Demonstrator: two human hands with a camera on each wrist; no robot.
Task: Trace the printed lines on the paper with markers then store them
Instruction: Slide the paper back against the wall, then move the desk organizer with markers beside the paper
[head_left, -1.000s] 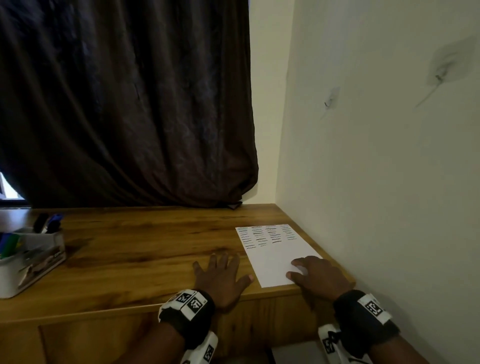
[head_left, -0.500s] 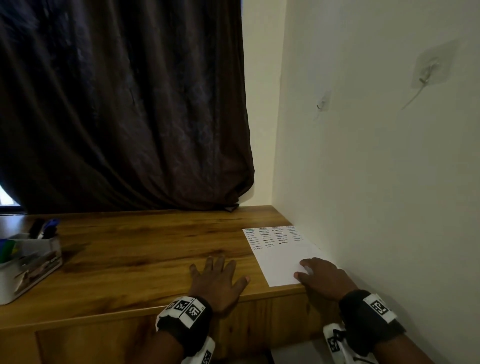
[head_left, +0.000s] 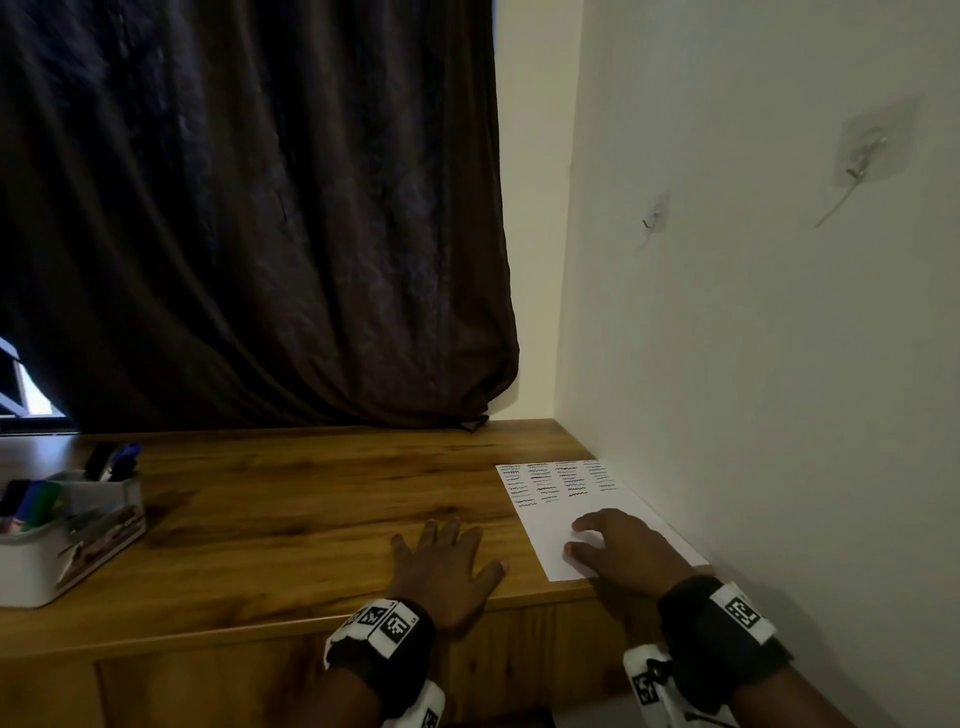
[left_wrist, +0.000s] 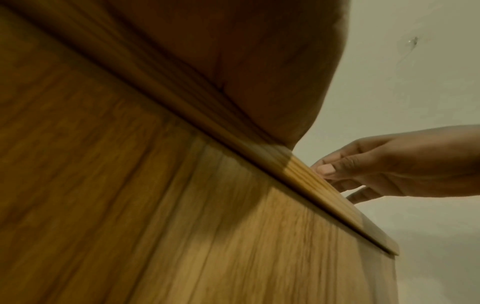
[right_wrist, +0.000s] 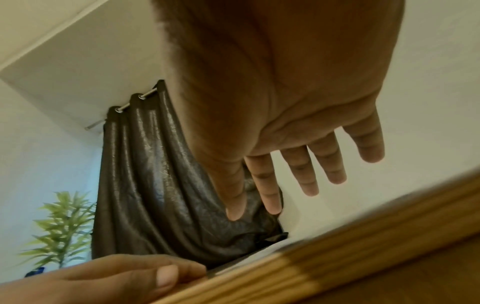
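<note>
A white sheet of paper (head_left: 561, 499) with rows of printed wavy lines lies at the desk's right end, against the wall. My right hand (head_left: 618, 553) hovers over or rests on its near blank half with fingers relaxed and spread, holding nothing; its fingers (right_wrist: 301, 172) show straight in the right wrist view. My left hand (head_left: 447, 564) lies flat on the wooden desk (head_left: 291, 514) just left of the paper, fingers spread. Several markers (head_left: 31, 501) stand in a white organizer box (head_left: 62, 540) at the far left.
A dark curtain (head_left: 249, 218) hangs behind the desk. The white wall (head_left: 753, 338) on the right carries two adhesive hooks (head_left: 862, 156). A green plant (right_wrist: 62, 226) shows in the right wrist view. The desk's front edge (left_wrist: 311, 185) runs under both wrists.
The head view has drifted left and lower, so the paper sits further right in frame. Both hands keep nearly the same places at the desk's front edge.
</note>
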